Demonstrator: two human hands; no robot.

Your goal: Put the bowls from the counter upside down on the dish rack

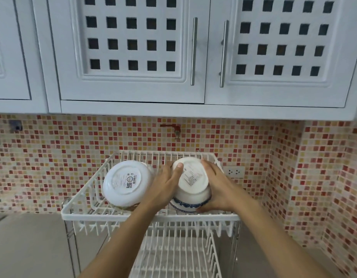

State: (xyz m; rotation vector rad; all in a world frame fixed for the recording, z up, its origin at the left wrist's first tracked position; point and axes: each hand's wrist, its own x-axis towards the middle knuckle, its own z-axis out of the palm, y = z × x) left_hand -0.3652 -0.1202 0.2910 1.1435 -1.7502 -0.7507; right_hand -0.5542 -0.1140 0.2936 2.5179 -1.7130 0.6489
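A white two-tier wire dish rack stands on the counter against the tiled wall. On the left of its upper tier a white bowl lies upside down, tilted, with a label on its base. To its right a white bowl with a blue-patterned rim is also upside down, base towards me. My left hand grips its left side with the thumb on the base. My right hand clasps its right side down to the rim.
The rack's lower tier holds nothing. Grey counter extends to the left and right of the rack. White cabinets hang overhead. A red tap and a wall socket sit on the mosaic backsplash behind.
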